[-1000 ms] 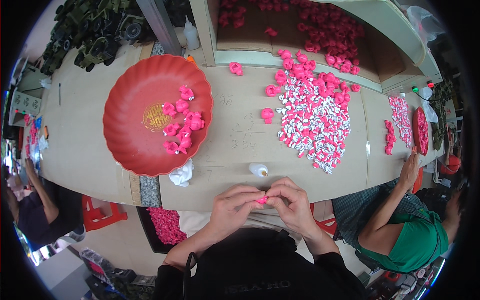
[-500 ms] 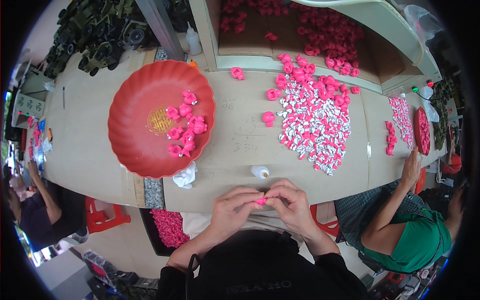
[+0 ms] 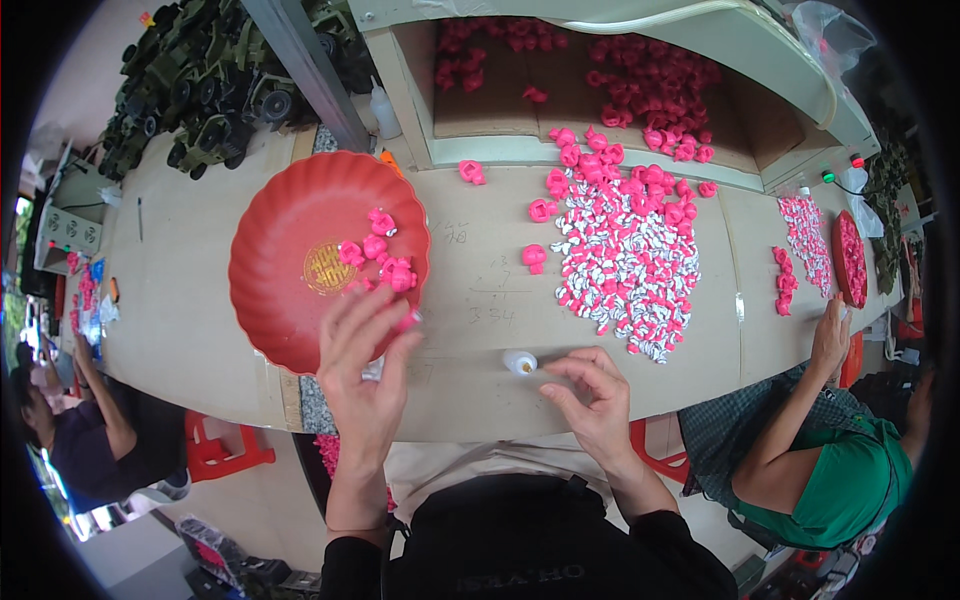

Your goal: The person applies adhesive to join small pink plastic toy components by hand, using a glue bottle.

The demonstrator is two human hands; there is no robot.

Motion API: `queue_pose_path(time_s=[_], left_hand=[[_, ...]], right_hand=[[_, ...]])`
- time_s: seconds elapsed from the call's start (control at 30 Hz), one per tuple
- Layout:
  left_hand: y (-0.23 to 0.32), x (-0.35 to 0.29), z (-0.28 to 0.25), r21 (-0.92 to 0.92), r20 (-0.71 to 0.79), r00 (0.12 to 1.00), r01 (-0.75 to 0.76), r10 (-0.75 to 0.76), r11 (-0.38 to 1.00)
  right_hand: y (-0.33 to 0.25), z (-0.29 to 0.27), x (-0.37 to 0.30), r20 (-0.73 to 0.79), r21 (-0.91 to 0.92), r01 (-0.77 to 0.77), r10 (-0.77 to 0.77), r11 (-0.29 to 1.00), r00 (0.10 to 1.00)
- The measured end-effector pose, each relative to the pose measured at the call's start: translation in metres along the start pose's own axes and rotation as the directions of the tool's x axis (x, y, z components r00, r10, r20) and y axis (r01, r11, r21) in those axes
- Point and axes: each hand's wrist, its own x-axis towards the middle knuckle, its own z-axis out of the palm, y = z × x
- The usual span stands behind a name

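My left hand (image 3: 362, 375) is over the near right rim of the red scalloped bowl (image 3: 262, 230). A small pink toy figure (image 3: 408, 321) shows between its thumb and fingertips, slightly blurred. Several similar pink figures (image 3: 375, 247) lie in the right half of the bowl, partly hidden by my fingers. My right hand (image 3: 598, 400) is above the near table edge, thumb and fingers apart, holding nothing. Just left of its fingertips a small white dropper bottle (image 3: 517, 360) lies on its side.
A heap of small pink-and-white parts (image 3: 630, 270) spreads right of centre, with pink hollow pieces (image 3: 600, 150) at its far side. Behind stands a pale shelf box (image 3: 480, 150) holding more. Dark green toy vehicles (image 3: 200, 100) pile up far left. Co-workers sit at both sides.
My hands were together on a pink piece near the table edge. The left has moved left to the bowl with the piece; the right has opened beside the bottle.
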Motion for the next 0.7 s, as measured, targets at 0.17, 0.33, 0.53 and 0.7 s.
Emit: queue_pose_path(time_s=[0.17, 0.33, 0.53, 0.7], left_hand=[[0.009, 0.024, 0.037, 0.040, 0.147, 0.989, -0.011, 0.005, 0.999], [0.009, 0.037, 0.107, 0.207, 0.318, 0.946, -0.003, -0.064, 0.978], [0.007, 0.028, 0.109, 0.140, 0.396, 0.918, -0.089, 0.026, 0.986], [0.014, -0.018, 0.071, -0.266, 0.481, 0.848, 0.385, -0.224, 0.884]], right_hand=[[-0.015, 0.017, 0.020, -0.031, -0.241, 0.143, -0.155, 0.960, 0.987], [0.001, 0.016, 0.021, 0.053, -0.243, 0.315, -0.311, 0.918, 0.949], [0.009, -0.009, 0.000, -0.066, 0.000, 0.178, -0.177, 0.984, 0.982], [0.001, -0.031, -0.016, -0.103, 0.074, 0.105, -0.098, 0.992, 0.990]])
